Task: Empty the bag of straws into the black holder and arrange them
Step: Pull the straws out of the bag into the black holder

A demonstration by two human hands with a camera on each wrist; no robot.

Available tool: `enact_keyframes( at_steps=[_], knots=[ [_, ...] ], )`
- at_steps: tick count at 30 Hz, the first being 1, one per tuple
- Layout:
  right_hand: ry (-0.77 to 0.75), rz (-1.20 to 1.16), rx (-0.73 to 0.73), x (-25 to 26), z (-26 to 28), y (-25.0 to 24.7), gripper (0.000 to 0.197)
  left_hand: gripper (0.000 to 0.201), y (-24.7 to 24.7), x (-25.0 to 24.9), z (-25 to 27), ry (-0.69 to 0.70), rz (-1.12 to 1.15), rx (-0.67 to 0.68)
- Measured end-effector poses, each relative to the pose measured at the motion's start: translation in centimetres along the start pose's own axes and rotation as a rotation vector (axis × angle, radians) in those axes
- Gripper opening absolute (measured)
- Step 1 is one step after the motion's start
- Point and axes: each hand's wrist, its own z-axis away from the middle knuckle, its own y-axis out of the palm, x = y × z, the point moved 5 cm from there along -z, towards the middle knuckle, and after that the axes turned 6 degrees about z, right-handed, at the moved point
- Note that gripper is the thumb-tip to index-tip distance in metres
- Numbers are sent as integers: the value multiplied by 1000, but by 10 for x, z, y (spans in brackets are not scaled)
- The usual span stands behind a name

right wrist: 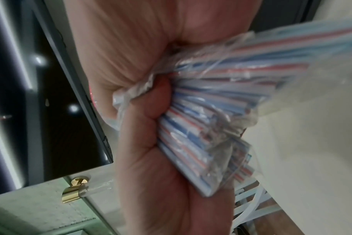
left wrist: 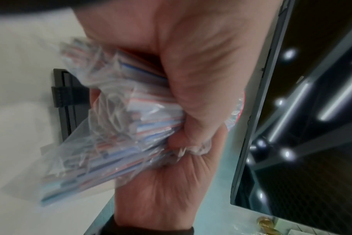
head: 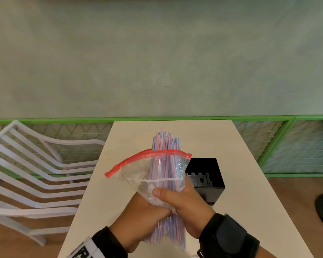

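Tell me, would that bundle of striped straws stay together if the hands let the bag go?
Probably not. The straws are many thin, loose tubes, so they would likely splay. The clear bag looks thin and crumpled, and its mouth is open, so it likely offers little support. Right now both the left hand and right hand grip them.

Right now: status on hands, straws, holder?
Both hands, left and right, grip bag. Straws poke out. Holder beside, no straws seen inside. Nothing blocking.
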Motion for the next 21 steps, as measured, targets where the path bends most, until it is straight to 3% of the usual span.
enact_keyframes(
  at_steps=[3,8,12,15,17,21],
  knots=[
    [37,-58,0,-5,-1,3,68,36,0,-5,-2,16,-12,6],
    [47,-291,-95,-4,-3,7,43,58,1,-17,-4,95,-111,12],
    [140,-424,-177,-10,-10,0,31,73,-10,-7,-1,37,-178,-27],
    [184,-464,-197,-13,-15,-6,33,81,-20,1,8,59,-17,-120],
    [205,-507,-202,-14,-17,-7,36,82,-18,7,14,79,4,-111],
    [216,-539,-220,-20,-22,3,65,92,-12,17,11,49,-45,-128]
  ],
)
